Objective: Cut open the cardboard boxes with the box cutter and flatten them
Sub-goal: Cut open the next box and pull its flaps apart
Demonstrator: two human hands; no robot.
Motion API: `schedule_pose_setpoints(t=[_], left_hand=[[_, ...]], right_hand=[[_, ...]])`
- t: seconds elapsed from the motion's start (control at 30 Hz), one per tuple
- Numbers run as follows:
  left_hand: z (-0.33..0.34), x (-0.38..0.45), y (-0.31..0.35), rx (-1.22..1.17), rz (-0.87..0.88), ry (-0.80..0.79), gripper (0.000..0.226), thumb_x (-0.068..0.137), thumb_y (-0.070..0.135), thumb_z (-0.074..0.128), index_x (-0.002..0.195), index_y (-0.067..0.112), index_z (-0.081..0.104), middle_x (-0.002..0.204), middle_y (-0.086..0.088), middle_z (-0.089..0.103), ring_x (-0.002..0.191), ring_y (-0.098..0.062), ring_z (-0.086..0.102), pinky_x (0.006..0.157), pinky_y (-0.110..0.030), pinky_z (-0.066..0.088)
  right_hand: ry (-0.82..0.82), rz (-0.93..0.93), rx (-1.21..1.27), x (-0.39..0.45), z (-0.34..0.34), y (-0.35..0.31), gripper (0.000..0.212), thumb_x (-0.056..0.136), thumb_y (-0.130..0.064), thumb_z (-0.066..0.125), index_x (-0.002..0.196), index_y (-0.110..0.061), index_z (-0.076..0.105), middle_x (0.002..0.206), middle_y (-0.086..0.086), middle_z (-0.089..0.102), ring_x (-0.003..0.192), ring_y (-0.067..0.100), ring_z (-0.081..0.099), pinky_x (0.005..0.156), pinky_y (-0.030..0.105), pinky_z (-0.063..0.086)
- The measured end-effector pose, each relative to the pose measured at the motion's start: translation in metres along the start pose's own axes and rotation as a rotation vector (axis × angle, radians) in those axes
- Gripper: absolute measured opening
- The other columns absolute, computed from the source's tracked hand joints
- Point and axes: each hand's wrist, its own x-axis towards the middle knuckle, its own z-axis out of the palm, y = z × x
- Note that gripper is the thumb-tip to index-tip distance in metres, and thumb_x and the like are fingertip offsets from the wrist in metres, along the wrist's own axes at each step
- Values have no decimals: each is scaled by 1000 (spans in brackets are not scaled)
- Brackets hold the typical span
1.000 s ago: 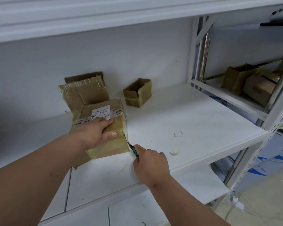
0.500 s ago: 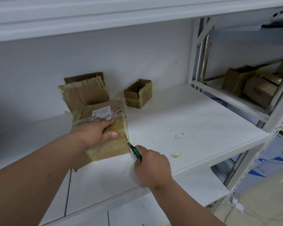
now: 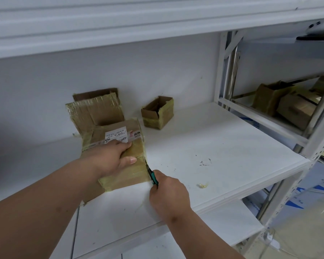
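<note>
Right now I see the left hand (image 3: 108, 157) laid across the top of the taped box (image 3: 120, 156), fingers spread fairly flat and the thumb pressing toward the right edge. The right hand (image 3: 168, 195) is curled around the box cutter (image 3: 152, 176), teal body showing, blade at the box's near right edge. The box sits on the white shelf (image 3: 223, 146), toward the front left.

Risks as I judge them: the left thumb lies close to the blade's line, so a slip upward along the edge could reach it. Glossy yellowish tape may grab the blade and jerk it. A pull toward the body could run off the corner toward the right wrist. Light box, one-hand hold; it may skid.

Writing: a white shipping label (image 3: 117, 135) on the box top carries printed lines and a code, too small for me to read. A red-and-white strip beside it is also illegible.

Behind stand a flattened piece (image 3: 94, 111) and a small open box (image 3: 157, 113).
</note>
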Motion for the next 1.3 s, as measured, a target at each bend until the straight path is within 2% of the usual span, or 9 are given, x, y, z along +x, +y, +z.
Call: schedule_pose_setpoints(t=[0.13, 0.27, 0.43, 0.5, 0.63, 0.93, 1.13, 1.2, 1.3], left_hand=[[0, -1, 2, 25, 0, 9, 71, 90, 73, 30, 153, 40, 20, 160, 4, 24, 143, -25, 29, 111, -41, 35], [0, 0, 2, 29, -1, 6, 72, 89, 74, 30, 152, 40, 20, 160, 4, 23, 143, -26, 29, 111, -41, 36], [2, 1, 2, 20, -3, 4, 72, 89, 74, 31, 152, 40, 20, 160, 4, 22, 143, -27, 28, 112, -41, 34], [2, 1, 1, 21, -4, 10, 73, 88, 75, 30, 152, 41, 21, 160, 4, 23, 143, -28, 29, 112, -41, 33], [1, 2, -1, 8, 0, 10, 74, 88, 76, 30, 152, 41, 21, 159, 4, 24, 142, -28, 30, 111, -39, 33], [1, 1, -4, 11, 4, 5, 74, 88, 76, 30, 152, 41, 20, 160, 4, 23, 143, -28, 28, 113, -40, 32], [-2, 1, -8, 0, 24, 0, 73, 89, 73, 32, 153, 39, 22, 160, 5, 23, 144, -25, 27, 115, -39, 30], [-3, 2, -9, -1, 30, -3, 73, 89, 73, 33, 153, 39, 22, 161, 5, 22, 145, -24, 26, 115, -39, 29], [-3, 3, -10, -13, 35, 1, 74, 88, 73, 34, 153, 39, 23, 161, 4, 21, 145, -23, 25, 115, -37, 29]], right_hand=[[-43, 5, -10, 1, 1, -6, 11, 84, -11, 41, 90, -20, 40, 65, -4, 42, 55, 16, 38, 47, 29, 28], [-41, -8, -81, 2, 0, -6, 11, 84, -12, 41, 92, -19, 41, 65, -3, 42, 62, 25, 44, 57, 32, 31], [-60, -7, -133, 2, -3, -8, 8, 83, -13, 41, 89, -18, 40, 65, -3, 40, 54, 16, 35, 64, 35, 27], [-97, 5, -153, 0, -3, -7, 6, 82, -13, 41, 84, -19, 40, 65, -4, 41, 56, 18, 37, 67, 35, 29], [-200, 70, -165, -2, -5, -4, 15, 79, -13, 41, 69, -21, 34, 68, -5, 41, 65, 24, 42, 73, 34, 31], [-311, 153, -141, 4, -12, 0, 13, 75, -12, 43, 67, -20, 37, 68, -4, 44, 72, 26, 47, 73, 30, 35], [-160, 216, 60, 3, -17, 14, 9, 76, -13, 43, 68, -17, 42, 66, -4, 47, 60, 21, 45, 53, 25, 32], [-109, 194, 149, 5, -19, 18, 8, 78, -12, 43, 75, -14, 49, 65, -4, 48, 59, 21, 45, 54, 26, 33], [-102, 52, 183, 5, -19, 14, 10, 81, -11, 45, 83, -14, 54, 63, -4, 46, 61, 22, 44, 56, 29, 34]])
